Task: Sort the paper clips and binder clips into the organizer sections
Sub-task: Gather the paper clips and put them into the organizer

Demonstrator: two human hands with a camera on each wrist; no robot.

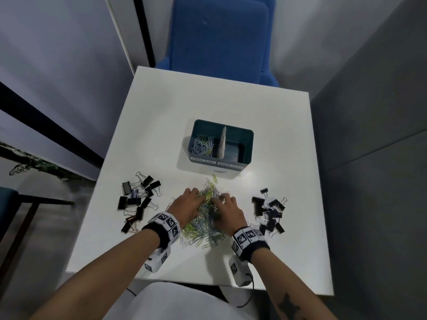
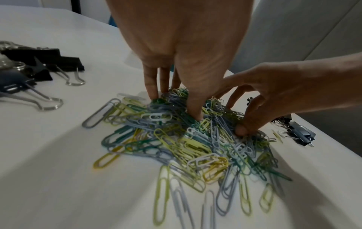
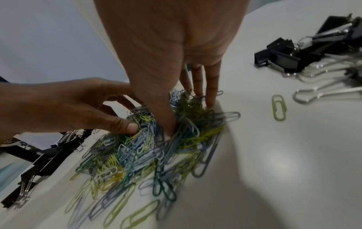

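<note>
**Both hands digging into the paper clip pile**

The left hand [image 1: 188, 203] and right hand [image 1: 228, 212] are pressing into the paper clips [image 1: 208, 218] from either side, near the table's [image 1: 161, 125] front-middle. In the left wrist view the left fingers [image 2: 151, 86] are standing almost straight down into the heap; in the right wrist view the right fingers [image 3: 212, 96] are doing the same on the far side, thumbs pushed in toward each other. Whether either hand is actually closing around a bunch of clips is hard to tell, since the fingertips are buried and blurred (the fingers look more straight than curled).

The organizer [image 1: 220, 144] is sitting beyond the pile, apart from it, with bare tabletop between. Its left section is holding paper clips; the right section seems to hold none.

Two groups of binder clips are lying on the table: the left group [image 1: 138, 199] is reaching close to the table's left edge, the right group [image 1: 269, 210] is lying just beside the right hand, short of the right edge. One stray clip [image 1: 215, 179] is lying between pile and organizer. Open tabletop is stretching behind and beside the organizer to the far edge, where a blue chair [image 1: 221, 35] is standing.
</note>
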